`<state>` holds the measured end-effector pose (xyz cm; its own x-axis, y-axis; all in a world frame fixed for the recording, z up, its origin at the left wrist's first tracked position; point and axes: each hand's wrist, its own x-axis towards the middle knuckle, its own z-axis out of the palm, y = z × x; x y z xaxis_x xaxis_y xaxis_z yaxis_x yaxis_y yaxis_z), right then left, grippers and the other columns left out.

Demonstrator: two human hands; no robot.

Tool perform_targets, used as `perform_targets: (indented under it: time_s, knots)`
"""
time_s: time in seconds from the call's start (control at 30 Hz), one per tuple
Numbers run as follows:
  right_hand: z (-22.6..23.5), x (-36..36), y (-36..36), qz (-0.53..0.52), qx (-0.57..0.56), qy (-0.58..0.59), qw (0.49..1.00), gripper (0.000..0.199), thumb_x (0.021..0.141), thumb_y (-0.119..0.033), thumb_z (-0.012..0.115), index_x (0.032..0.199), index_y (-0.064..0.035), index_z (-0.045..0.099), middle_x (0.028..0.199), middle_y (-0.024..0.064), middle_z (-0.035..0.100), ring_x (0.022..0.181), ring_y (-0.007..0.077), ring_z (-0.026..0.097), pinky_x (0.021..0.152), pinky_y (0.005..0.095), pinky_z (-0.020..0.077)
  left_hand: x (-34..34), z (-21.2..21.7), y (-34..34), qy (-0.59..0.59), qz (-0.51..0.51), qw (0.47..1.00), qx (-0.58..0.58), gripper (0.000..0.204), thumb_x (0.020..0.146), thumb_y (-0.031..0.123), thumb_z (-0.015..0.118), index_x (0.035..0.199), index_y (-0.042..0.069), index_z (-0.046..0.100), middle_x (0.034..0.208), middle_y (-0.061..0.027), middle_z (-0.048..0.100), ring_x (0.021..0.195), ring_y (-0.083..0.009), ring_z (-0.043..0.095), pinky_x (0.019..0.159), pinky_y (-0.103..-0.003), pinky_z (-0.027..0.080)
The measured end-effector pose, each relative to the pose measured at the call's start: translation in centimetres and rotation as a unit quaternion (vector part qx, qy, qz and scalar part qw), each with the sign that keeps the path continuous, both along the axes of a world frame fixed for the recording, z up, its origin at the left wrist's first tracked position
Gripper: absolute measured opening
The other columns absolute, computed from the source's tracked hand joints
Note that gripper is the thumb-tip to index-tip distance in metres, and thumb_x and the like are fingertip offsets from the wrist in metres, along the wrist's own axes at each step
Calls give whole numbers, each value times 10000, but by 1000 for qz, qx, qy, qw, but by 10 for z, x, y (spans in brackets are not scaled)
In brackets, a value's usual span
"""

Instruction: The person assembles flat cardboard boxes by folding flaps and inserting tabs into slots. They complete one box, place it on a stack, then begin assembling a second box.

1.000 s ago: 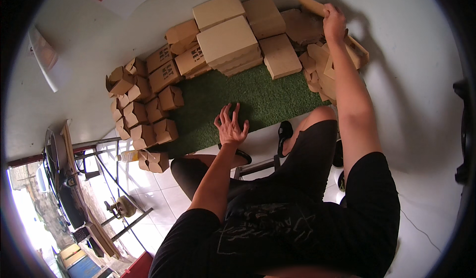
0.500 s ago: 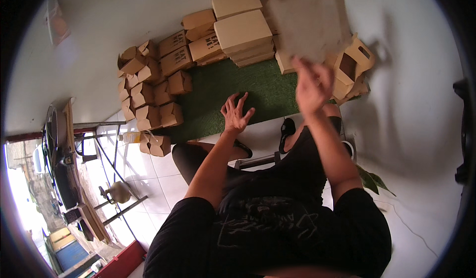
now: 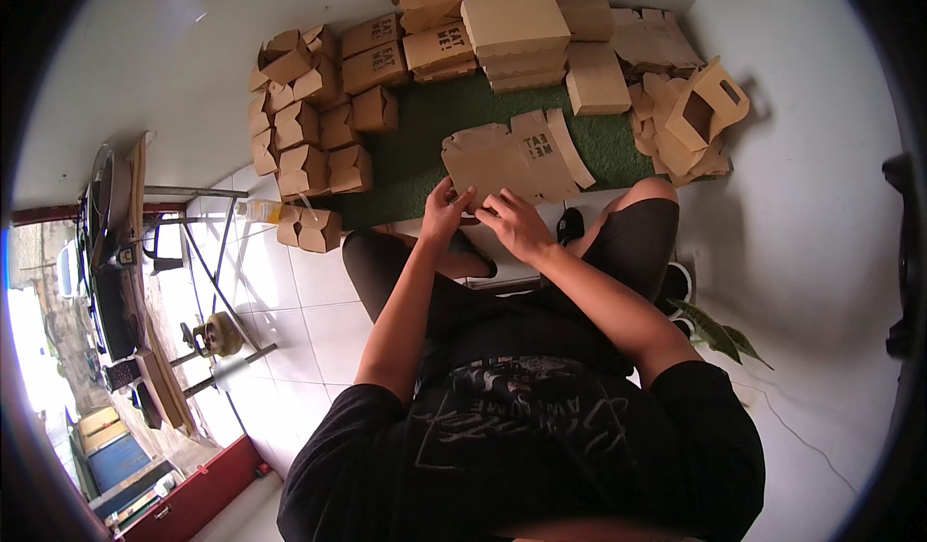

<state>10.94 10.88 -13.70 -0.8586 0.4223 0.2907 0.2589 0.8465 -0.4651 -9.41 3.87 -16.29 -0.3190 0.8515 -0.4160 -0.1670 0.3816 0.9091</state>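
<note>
A flat, unfolded brown cardboard box blank [image 3: 512,160] is held in front of me over the green mat [image 3: 425,146]. My left hand [image 3: 446,209] grips its near left edge. My right hand [image 3: 512,225] grips the near edge just beside it. The blank lies tilted, its flaps spread to the right. My knees are raised on either side below the hands.
Several folded brown boxes [image 3: 304,127] are stacked at the mat's left. Piles of flat blanks [image 3: 512,25] stand at the back, and loose ones with one open box [image 3: 700,107] lie at the right. A metal rack [image 3: 193,242] stands on the left, a plant [image 3: 719,334] at my right.
My right hand has brought a flat blank from the right-hand pile down in front of me. My left hand, open in the air before, has taken hold of it too.
</note>
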Motion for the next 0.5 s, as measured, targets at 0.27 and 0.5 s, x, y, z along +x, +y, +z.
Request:
perform_targets:
  time_s: [0.27,0.5]
  knots:
    - [-44,10,9,-93,-73,26,993,294,1049,-273,738,1289,-105,748,1263,96,678,1211,362,655,1001,535,536,-25,-48,-20,302,29,953,16,442,936,169,829,1318,-25,718,1098,-180,836,1023,-280,817,886,-410,618]
    - [-96,39,63,-406,-35,-80,910,582,1051,-284,752,1561,-69,572,1426,183,581,1268,417,597,1027,591,528,-51,-76,-22,275,33,961,-6,468,946,206,853,1325,-29,708,1100,-197,835,992,-261,819,847,-394,618]
